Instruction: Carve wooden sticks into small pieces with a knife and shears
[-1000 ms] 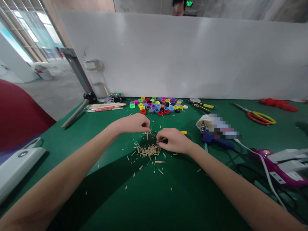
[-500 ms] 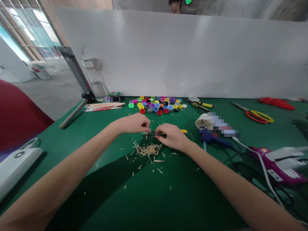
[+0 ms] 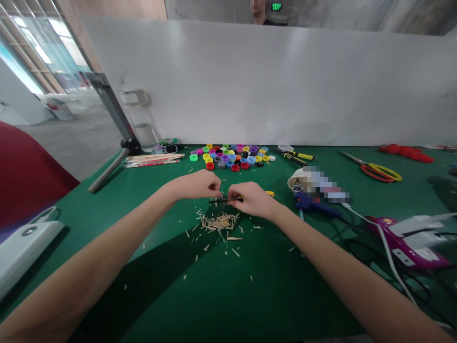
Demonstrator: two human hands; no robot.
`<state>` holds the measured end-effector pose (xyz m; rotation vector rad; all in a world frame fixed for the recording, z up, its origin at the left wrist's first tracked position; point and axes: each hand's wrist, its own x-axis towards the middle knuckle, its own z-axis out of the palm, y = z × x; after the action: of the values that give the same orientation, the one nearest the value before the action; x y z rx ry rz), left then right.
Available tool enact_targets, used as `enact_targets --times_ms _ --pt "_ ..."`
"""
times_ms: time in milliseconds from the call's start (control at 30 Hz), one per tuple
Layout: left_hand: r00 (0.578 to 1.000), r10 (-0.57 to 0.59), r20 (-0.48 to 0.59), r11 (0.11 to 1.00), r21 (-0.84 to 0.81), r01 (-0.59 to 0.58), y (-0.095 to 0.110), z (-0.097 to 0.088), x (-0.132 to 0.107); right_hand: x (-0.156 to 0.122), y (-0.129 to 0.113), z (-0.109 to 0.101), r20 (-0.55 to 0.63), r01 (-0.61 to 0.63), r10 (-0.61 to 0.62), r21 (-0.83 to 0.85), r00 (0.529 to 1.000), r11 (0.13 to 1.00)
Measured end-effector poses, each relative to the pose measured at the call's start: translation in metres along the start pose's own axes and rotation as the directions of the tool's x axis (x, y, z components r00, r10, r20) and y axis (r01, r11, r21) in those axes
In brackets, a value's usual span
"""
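Both my hands meet over the middle of the green table [image 3: 250, 295]. My left hand [image 3: 198, 184] is closed in a pinch; what its fingertips hold is too small to make out. My right hand [image 3: 252, 200] is closed round a small tool with a yellow handle [image 3: 270, 194], whose dark tip points left toward my left fingertips. Just below the hands lies a heap of pale wood slivers [image 3: 219, 222], with loose bits scattered around it.
Several coloured bottle caps [image 3: 232, 156] lie at the back beside wooden sticks [image 3: 153, 159]. To the right are yellow-handled pliers [image 3: 294, 156], a tipped paper cup [image 3: 302, 178], a blue glue gun [image 3: 316, 202], scissors [image 3: 374, 169], red caps [image 3: 407, 152], a purple device [image 3: 410, 236]. A white box [image 3: 24, 245] sits left.
My right hand rose from the sliver heap and moved up-left to meet my left fingertips; the tool's tip now points at them. My left hand barely moved.
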<state>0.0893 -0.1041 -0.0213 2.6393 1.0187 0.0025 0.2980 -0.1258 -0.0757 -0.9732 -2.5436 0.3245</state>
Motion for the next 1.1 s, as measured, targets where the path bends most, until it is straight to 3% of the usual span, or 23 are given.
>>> enact_targets --times_ms 633,767,1100 --pt "1.000 0.020 -0.017 0.999 0.027 -0.020 0.004 0.003 0.000 0.008 0.004 -0.001 0.088 -0.032 0.030 0.018 0.996 0.999" --pt "1.000 0.024 -0.007 0.999 0.030 -0.024 0.007 0.003 0.003 0.008 0.005 0.005 0.089 0.000 0.004 -0.043 0.996 0.999" --pt "1.000 0.006 -0.027 1.000 0.030 -0.006 -0.010 0.006 0.002 -0.012 -0.002 0.002 0.056 0.085 -0.086 0.029 0.995 0.996"
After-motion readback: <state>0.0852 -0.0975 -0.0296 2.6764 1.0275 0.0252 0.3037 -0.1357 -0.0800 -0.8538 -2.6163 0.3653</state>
